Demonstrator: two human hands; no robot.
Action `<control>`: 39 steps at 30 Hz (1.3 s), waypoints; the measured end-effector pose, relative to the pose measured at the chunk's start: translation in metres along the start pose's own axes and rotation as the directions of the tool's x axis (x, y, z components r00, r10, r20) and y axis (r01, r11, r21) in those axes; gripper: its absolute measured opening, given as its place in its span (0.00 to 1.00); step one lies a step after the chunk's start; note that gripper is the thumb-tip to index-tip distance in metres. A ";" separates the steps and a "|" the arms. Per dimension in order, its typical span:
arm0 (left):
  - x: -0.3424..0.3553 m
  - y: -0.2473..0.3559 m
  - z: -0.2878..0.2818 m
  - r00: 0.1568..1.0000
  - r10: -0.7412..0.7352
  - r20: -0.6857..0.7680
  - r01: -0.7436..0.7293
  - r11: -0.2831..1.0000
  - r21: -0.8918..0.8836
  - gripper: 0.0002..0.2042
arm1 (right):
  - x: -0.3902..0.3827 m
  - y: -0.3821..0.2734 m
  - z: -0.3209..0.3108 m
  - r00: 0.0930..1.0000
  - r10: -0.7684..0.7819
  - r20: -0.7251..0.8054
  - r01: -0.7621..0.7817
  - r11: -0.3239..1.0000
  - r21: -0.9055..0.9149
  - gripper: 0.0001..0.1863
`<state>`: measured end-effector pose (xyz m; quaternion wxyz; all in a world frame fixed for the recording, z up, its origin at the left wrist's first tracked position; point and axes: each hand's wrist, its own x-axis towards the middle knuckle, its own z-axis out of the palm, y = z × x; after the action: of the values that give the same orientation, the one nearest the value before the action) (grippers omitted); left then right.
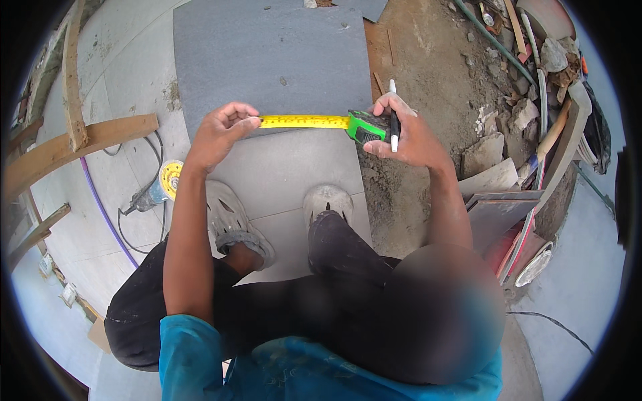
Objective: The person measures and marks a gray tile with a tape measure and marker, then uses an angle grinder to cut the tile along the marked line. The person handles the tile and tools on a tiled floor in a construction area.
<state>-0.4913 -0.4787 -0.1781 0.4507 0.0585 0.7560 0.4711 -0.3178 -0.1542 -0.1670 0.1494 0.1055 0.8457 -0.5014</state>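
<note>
A tape measure (366, 129) with a green and black case is gripped in my right hand (409, 134). That same hand also holds a white and black pen (394, 123), upright across the fingers. From the case a short length of yellow blade (304, 121) runs left, drawn out straight. Its free end is pinched between the thumb and fingers of my left hand (224, 130). Below the blade lies a large dark grey tile (267, 63), its near edge just under the tape.
An angle grinder (158, 187) with a yellow disc and its cable lie on the pale tiles at left, near wooden beams (100, 144) and a purple hose (103, 207). Bare dirt (424, 60) borders the tiles at right, with broken stones (485, 154) and a green hose (491, 40).
</note>
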 end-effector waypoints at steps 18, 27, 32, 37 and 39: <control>-0.018 -0.068 -0.115 0.956 -0.150 -0.252 0.268 0.794 0.546 0.07 | 0.003 0.067 -0.029 0.994 0.095 0.047 -0.091 0.992 -0.082 0.30; -0.003 -0.063 -0.115 0.957 -0.201 -0.211 0.286 0.786 0.548 0.05 | 0.000 0.084 -0.032 0.995 0.096 0.016 -0.094 0.990 -0.108 0.29; 0.000 -0.070 -0.127 0.952 -0.257 -0.164 0.304 0.754 0.582 0.06 | -0.002 0.088 -0.032 0.994 0.105 0.011 -0.103 0.990 -0.100 0.29; 0.000 -0.068 -0.124 0.967 -0.192 -0.169 0.256 0.681 0.686 0.07 | -0.002 0.086 -0.032 0.995 0.104 0.012 -0.102 0.990 -0.097 0.27; -0.001 -0.065 -0.124 0.985 -0.087 -0.150 0.173 0.558 0.812 0.08 | -0.002 0.088 -0.031 0.996 0.091 0.015 -0.090 0.992 -0.086 0.28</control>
<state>-0.5603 -0.5964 -0.2090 0.3699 0.1834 0.9102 0.0338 -0.2912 -0.0853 -0.2239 0.1844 0.1326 0.8591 -0.4586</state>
